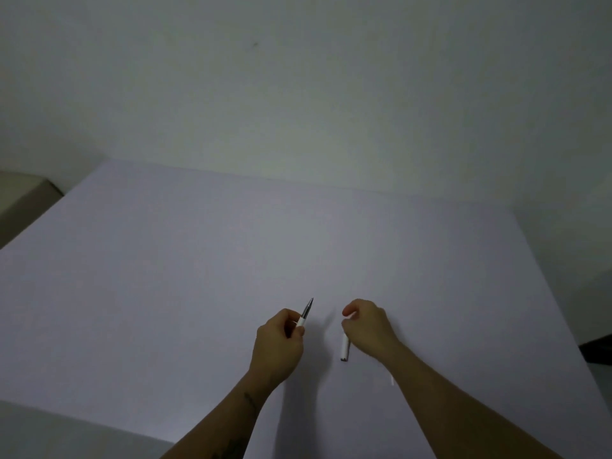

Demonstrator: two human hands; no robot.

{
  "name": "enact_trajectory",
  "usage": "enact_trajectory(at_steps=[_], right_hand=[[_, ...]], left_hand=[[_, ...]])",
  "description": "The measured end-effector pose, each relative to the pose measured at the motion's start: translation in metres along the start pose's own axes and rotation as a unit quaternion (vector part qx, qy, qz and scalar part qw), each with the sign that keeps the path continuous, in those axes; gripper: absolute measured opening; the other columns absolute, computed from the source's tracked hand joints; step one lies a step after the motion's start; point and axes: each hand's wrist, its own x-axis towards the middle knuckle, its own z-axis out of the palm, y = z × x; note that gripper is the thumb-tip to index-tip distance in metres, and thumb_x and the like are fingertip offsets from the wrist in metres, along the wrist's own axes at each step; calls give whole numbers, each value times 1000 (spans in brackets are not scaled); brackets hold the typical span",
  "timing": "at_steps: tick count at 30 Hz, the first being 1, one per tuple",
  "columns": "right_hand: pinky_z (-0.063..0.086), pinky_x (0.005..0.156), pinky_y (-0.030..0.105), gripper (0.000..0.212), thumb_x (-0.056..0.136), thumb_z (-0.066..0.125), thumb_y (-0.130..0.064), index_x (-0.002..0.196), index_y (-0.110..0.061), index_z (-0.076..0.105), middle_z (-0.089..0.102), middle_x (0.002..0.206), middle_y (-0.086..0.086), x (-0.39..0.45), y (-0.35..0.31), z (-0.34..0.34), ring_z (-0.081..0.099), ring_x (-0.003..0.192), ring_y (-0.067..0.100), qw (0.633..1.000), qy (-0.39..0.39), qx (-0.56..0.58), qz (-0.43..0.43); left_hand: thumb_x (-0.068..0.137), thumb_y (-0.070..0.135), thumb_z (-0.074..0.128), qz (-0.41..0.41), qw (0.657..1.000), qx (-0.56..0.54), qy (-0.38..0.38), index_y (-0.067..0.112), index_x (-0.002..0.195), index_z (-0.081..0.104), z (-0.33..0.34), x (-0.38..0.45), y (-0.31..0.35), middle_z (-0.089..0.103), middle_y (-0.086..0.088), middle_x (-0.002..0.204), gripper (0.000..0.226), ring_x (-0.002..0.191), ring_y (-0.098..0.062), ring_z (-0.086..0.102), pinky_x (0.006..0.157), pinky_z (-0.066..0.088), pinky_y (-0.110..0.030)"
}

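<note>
My left hand (278,346) grips a white pen (305,313) by its barrel, and the silver tip points up and away from me over the table. A short way to the right, my right hand (367,326) hovers low with its fingers curled. A white tube-shaped pen cap (344,351) sticks out below those fingers toward me. Its upper end is hidden inside them and its open end shows. The two hands are apart, with a small gap between the pen and the cap.
The pale lavender table (165,293) stretches wide to the left and back, up to a plain wall. A small white sliver (392,380) lies beside my right forearm. A dark object (599,349) sits past the table's right edge.
</note>
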Motion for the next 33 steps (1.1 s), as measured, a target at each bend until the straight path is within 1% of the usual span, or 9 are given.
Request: enact_trajectory(at_steps=[2,5,9,13,20,22,25,31,33], right_hand=[[53,70,27,16,81,67,-14,94,-20,72,71,88,2,-6,-14,-1,68,79,18,995,-24,98,-10],[51,59,24,11,84,67,-13,89,-18,75,72,76,3,-16,-32,0,63,64,12,970,-83,229,-6],[52,59,26,8,87,70,-18,86,-12,74,68,72,4,-24,-48,8,59,63,14,949,-67,307,17],[54,64,29,7,87,69,-14,82,-12,72,69,75,6,-25,-56,12,60,67,17,946,-35,320,25],[54,70,30,13,91,61,-2,90,-4,74,69,87,16,-30,-58,9,61,76,22,939,-74,334,23],[52,68,31,10,90,65,-5,94,-1,73,65,81,14,-33,-58,8,57,73,22,931,-93,352,35],[49,65,30,14,89,68,-16,92,-2,71,59,74,10,-39,-60,10,52,68,20,950,-77,299,39],[52,71,31,17,92,59,-5,98,-7,75,69,94,14,-50,-67,14,60,84,22,951,-83,296,32],[50,67,30,15,91,63,-11,99,-6,74,67,88,11,-55,-70,19,59,79,20,954,-88,286,27]], left_hand=[[87,16,66,-2,1000,-3,5,24,87,62,2,0,3,64,7,75,9,68,-8,61,59,44,-13],[85,15,68,2,1000,-18,17,27,80,62,4,-1,8,66,7,73,14,69,-10,63,60,46,-15],[81,15,73,18,998,-30,48,29,74,62,5,-4,17,65,8,71,19,66,-11,63,58,48,-17],[81,14,73,36,997,-31,61,29,73,63,4,-8,21,65,8,69,20,65,-10,63,58,46,-14],[88,12,65,24,998,-35,40,31,76,65,-4,-16,16,67,9,71,22,67,-12,65,59,48,-14],[88,13,65,28,998,-36,41,30,77,65,-6,-19,15,67,8,71,20,67,-11,65,60,49,-15],[88,13,66,33,998,-37,42,26,79,66,-8,-23,14,67,8,73,16,68,-11,65,62,49,-16],[87,12,66,44,997,-40,49,20,82,68,-21,-29,9,66,5,73,11,68,-11,64,63,50,-18],[87,13,66,49,997,-41,47,21,82,68,-27,-30,8,67,6,74,10,69,-11,64,65,52,-20]])
